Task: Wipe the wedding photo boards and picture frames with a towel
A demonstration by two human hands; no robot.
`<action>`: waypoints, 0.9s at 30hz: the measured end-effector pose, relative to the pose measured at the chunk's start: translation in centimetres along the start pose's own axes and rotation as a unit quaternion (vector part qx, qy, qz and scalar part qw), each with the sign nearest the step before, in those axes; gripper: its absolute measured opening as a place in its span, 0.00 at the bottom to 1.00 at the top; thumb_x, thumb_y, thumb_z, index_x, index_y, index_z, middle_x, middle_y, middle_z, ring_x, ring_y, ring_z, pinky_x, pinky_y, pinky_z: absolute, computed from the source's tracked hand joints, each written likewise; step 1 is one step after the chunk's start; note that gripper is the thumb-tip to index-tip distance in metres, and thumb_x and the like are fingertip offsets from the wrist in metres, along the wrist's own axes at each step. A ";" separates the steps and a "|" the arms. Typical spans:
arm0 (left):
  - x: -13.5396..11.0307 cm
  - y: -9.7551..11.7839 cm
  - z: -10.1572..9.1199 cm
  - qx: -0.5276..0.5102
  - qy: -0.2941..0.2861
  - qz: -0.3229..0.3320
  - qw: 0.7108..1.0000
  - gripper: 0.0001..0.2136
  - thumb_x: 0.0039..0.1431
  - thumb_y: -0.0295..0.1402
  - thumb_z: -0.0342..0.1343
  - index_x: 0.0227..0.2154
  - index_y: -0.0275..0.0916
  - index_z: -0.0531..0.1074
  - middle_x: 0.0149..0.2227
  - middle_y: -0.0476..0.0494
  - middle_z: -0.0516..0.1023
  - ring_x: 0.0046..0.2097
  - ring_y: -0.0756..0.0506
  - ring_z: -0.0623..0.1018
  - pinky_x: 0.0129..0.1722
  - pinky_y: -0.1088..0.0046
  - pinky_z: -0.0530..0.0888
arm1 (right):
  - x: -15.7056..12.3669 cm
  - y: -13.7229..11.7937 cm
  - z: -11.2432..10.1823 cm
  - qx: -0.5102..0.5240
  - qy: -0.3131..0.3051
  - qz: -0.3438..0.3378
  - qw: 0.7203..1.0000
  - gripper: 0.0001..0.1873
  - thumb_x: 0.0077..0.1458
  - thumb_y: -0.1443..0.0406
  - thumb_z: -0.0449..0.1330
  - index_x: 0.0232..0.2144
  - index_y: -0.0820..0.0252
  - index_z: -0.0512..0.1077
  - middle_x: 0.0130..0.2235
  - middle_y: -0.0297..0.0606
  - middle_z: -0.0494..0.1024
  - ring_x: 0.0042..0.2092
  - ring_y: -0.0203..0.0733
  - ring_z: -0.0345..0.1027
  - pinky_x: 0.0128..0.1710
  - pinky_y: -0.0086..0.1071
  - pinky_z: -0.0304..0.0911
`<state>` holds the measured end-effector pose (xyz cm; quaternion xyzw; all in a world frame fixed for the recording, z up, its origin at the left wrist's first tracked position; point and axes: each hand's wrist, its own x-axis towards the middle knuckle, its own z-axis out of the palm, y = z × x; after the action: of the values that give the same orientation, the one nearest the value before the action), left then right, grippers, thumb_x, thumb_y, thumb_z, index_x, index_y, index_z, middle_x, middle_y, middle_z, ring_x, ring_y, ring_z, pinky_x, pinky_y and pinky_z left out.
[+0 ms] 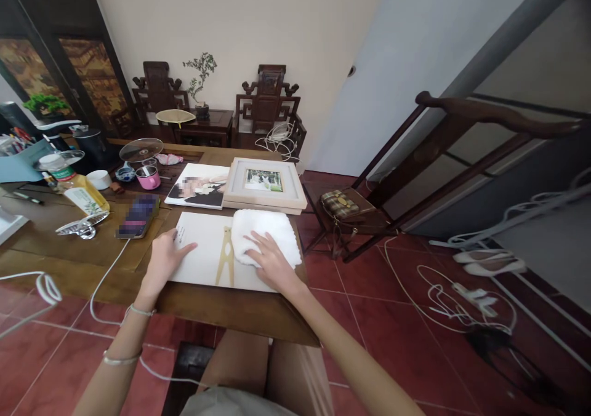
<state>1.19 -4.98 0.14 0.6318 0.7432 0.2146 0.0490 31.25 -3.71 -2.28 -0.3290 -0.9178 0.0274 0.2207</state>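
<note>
And here we are, looking down on the white print [203, 259], lying flat at the near edge of the wooden table [231, 311], and both hands are on it. We see the left hand [164, 257] resting on the print's left edge, palm down, fingers loose and stretched out across the corner, gripping nothing. Over on the print's right half we have the white cloth [268, 231], a thick folded pad covering the far right corner and lapping just past the print's right edge. The right hand [270, 262] sits flat on the cloth's near side, fingers spread, laid on it rather than closed around it: a released hand resting on top. Between the two hands, down the middle of the print, we can make out a tan figure [224, 257]. Just beyond the print's far edge we spot a framed photo [264, 183], touching or nearly touching the cloth, we cannot tell which, and beside that, beyond the print's far left corner, a second print [198, 187]. Left of the print lies a phone [138, 216], with a white cable [108, 268] trailing from it toward the print's near left. Well to the right of the print, off the table, stands a chair [355, 213].
</note>
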 end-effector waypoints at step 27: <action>-4.3 -0.6 1.2 -0.086 0.097 0.088 0.988 0.22 0.61 0.46 0.51 0.49 0.34 0.75 0.56 0.34 0.74 0.57 0.38 0.73 0.60 0.57 0.67 | 0.6 1.6 1.1 0.046 0.046 0.009 0.998 0.29 0.40 0.81 0.50 0.42 0.58 0.74 0.58 0.44 0.70 0.64 0.53 0.54 0.63 0.57 0.42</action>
<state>1.92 -8.82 -2.01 0.6643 0.6649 0.3413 0.0114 31.28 -1.98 -3.33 -0.3278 -0.9012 0.0567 0.2778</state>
